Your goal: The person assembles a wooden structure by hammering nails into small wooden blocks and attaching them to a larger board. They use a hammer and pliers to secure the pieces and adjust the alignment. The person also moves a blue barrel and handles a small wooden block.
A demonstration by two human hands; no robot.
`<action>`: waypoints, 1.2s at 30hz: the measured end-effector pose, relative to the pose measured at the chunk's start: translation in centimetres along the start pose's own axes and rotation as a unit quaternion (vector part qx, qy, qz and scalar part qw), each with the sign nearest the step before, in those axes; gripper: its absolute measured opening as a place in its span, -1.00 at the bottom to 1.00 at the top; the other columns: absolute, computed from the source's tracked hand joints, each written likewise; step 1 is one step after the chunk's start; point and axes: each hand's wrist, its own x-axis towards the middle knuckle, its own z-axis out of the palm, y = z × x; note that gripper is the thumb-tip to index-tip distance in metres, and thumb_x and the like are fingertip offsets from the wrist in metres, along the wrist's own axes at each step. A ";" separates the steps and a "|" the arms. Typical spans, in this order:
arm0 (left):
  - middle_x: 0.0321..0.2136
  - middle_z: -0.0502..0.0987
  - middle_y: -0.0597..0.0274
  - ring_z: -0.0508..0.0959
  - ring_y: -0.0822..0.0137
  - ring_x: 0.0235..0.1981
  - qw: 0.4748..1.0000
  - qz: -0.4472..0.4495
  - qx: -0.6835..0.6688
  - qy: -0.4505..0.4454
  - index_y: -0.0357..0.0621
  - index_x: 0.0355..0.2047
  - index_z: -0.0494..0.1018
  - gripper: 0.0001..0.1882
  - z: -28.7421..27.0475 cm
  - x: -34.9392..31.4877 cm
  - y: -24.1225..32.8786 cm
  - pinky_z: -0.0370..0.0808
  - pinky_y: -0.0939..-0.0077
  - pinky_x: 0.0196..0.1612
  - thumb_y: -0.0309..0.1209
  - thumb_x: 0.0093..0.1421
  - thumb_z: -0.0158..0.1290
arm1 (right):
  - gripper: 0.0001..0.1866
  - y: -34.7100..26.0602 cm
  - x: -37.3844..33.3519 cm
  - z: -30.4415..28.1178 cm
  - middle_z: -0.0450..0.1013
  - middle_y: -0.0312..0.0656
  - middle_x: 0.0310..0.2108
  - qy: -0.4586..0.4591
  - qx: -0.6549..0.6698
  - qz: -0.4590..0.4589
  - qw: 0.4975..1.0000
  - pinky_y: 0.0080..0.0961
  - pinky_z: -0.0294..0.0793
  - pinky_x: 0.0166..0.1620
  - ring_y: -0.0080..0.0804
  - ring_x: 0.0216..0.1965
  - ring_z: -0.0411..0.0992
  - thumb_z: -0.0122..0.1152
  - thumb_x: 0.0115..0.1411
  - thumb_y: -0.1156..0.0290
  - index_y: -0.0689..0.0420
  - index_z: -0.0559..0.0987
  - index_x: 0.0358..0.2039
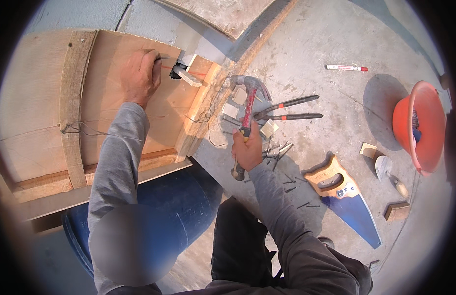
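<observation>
My left hand [141, 77] is closed in a pinch over the plywood panel [110, 64], beside a rough square hole [178, 71]. A thin dark piece, which looks like a nail, pokes out from its fingertips. A short wood strip [188, 77] lies across the edge of that hole. My right hand [248, 149] is wrapped round the handle of a claw hammer [249, 105], whose claw head points away from me. Beside the hammer head, black-handled pincers [289, 109] with orange bands lie on the floor.
Loose nails [279, 155] lie scattered right of my hand. Farther right are a handsaw [346, 191], a trowel [385, 169], wood offcuts [397, 211], a marker [345, 68] and an orange bucket [402, 120]. Battens [73, 98] frame the panel above a blue barrel [188, 196]. Wire [203, 118] sticks out.
</observation>
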 end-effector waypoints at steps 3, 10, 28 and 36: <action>-0.38 0.51 0.19 0.53 0.16 -0.39 0.997 0.040 -0.061 -0.026 -0.09 -0.22 0.42 -0.76 0.4 1.2 2.1 0.47 0.35 -0.34 -0.52 0.08 0.16 | -0.61 0.3 -2.2 -3.3 0.26 -0.41 -0.64 -0.003 -0.081 -0.085 0.993 -0.64 0.24 -0.67 -0.70 -0.74 0.23 0.07 0.29 0.51 0.17 0.26 0.10; -0.43 0.45 0.25 0.47 0.42 -0.43 0.647 -0.507 -0.569 0.015 -0.23 -0.06 0.34 -0.72 1.7 0.3 13.5 0.48 0.48 -0.33 -0.53 0.20 -0.01 | -0.63 -1.2 -5.0 -5.1 0.27 -0.41 -0.63 -0.006 -0.080 -0.050 0.996 -0.65 0.22 -0.66 -0.71 -0.73 0.24 0.08 0.28 0.53 0.21 0.28 0.07; -0.44 0.45 0.33 0.47 0.38 -0.39 0.245 -0.605 -0.725 0.219 -0.11 -0.29 0.44 -0.92 14.2 -2.3 15.5 0.53 0.33 -0.17 -0.39 0.29 0.05 | -0.60 0.5 -4.9 -6.4 0.44 -0.20 -0.52 -0.001 -0.193 -0.066 0.979 -0.48 0.41 -0.46 -0.47 -0.58 0.41 0.16 0.24 0.46 0.27 0.34 0.05; -0.41 0.44 0.29 0.46 0.33 -0.37 0.135 -0.539 -0.755 0.348 -0.15 -0.30 0.42 -0.85 16.5 -2.4 15.7 0.54 0.26 -0.16 -0.42 0.20 0.16 | -0.58 -0.6 -2.7 -4.0 0.48 0.01 -0.40 -0.028 -0.272 -0.078 0.959 -0.37 0.45 -0.30 -0.29 -0.38 0.53 0.04 0.26 0.48 0.30 0.30 0.11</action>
